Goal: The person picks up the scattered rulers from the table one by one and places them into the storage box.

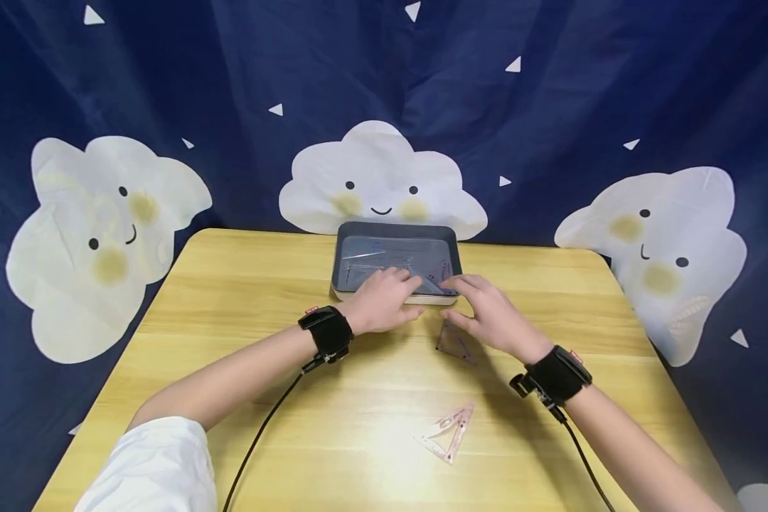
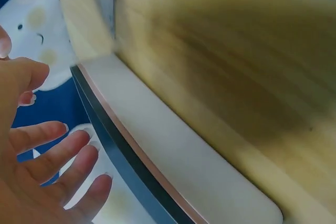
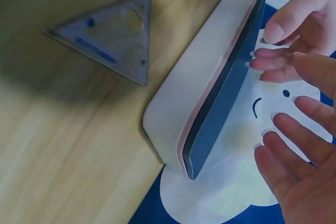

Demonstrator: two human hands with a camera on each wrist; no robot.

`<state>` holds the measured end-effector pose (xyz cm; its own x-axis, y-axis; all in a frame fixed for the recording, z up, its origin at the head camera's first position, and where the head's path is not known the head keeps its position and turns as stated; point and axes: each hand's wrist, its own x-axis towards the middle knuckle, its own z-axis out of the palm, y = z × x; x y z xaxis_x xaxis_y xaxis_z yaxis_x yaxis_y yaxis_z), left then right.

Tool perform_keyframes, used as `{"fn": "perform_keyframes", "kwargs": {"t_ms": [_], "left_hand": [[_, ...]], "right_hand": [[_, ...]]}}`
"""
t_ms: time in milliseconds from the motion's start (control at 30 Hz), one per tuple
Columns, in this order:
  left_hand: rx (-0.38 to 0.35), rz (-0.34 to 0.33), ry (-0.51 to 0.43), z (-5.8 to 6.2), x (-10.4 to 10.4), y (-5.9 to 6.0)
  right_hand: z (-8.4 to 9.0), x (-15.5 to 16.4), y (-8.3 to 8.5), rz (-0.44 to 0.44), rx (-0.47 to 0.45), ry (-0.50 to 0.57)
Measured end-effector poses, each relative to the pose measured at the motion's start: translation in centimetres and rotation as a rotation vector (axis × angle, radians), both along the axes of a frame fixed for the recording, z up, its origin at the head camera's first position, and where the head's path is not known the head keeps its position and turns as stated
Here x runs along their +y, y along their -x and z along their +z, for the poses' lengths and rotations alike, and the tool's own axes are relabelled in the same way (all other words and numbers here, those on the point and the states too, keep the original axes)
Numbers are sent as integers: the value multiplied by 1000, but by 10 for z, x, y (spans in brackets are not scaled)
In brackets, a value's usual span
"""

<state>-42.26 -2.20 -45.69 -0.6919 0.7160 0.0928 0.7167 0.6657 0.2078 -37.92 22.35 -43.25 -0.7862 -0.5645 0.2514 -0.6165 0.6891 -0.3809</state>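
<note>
My left hand (image 1: 384, 299) hovers over the front edge of a shallow rectangular tray (image 1: 452, 245), dark inside and white outside. At the tray's front right corner is my right hand (image 1: 496, 316), fingers spread and slightly bent. In the right wrist view, both hands face each other above the rim with nothing between them. Inside the tray lie clear drawing pieces, among them a clear triangle (image 1: 426, 284) between the hands. A clear set square (image 3: 105, 56) with blue marks lies on the table just in front of the tray, below my right hand.
A pinkish set square (image 1: 459, 434) with a cut-out middle lies nearer on the wooden table (image 1: 281, 441). Behind the tray hangs a dark blue curtain (image 1: 345, 57) with clouds. Cables (image 1: 262, 434) run from both wrist straps toward me.
</note>
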Motion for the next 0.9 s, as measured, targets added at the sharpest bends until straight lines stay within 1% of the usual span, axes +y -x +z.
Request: {"fn": "perform_keyframes", "kwargs": {"t_ms": [200, 300, 433, 567, 767, 833, 900], "left_hand": [[-10, -58, -13, 1, 12, -22], [-24, -68, 2, 0, 18, -35], [-72, -61, 23, -5, 25, -55], [-118, -54, 48, -11, 32, -74], [-254, -47, 54, -26, 38, -103], [-276, -42, 70, -30, 40, -112], [-280, -37, 92, -31, 42, -120]], "right_hand": [[-9, 14, -27, 28, 14, 3], [-14, 20, -40, 32, 0, -1], [-22, 24, -57, 42, -25, -25], [-27, 27, -71, 39, -63, -72], [-38, 30, -90, 31, -169, -84], [-42, 30, -95, 37, -197, -78], [-47, 30, -100, 46, -228, -76]]}}
